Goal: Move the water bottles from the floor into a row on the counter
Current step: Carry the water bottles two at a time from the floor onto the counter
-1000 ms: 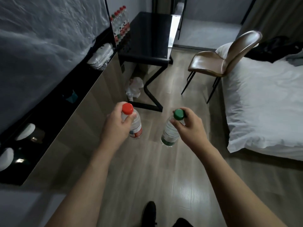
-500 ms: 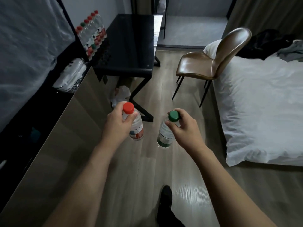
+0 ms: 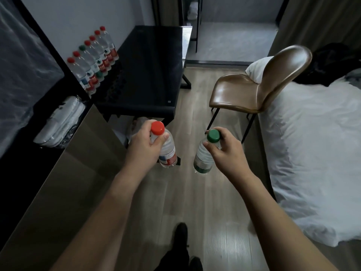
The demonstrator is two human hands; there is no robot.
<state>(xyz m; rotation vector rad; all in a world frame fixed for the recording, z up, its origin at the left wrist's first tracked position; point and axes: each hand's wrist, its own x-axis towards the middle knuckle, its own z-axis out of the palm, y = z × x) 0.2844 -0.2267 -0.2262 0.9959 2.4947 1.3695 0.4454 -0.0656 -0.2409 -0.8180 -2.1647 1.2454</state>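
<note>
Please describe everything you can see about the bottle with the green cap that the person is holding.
The clear plastic water bottle with a green screw cap is a small bottle with a ribbed body and a dark green label band near its base. Its cap is on. It hangs roughly upright in the air above the wooden floor, the base tilted slightly left. The right hand pinches it at the neck, just under the cap. Nothing else touches it.

The bottle (image 3: 167, 151) nearest the black desk (image 3: 148, 75) has a red cap and a red, white and blue label; the bottle (image 3: 203, 159) beside it has a green cap and green label band. On the desk's far-left edge stands a row of bottles (image 3: 93, 59), red-capped (one green). Right of the desk, the chair (image 3: 254, 90) is glossy brown, the bedding (image 3: 316, 153) white, and the floor (image 3: 195, 192) pale wood-grain.
</note>
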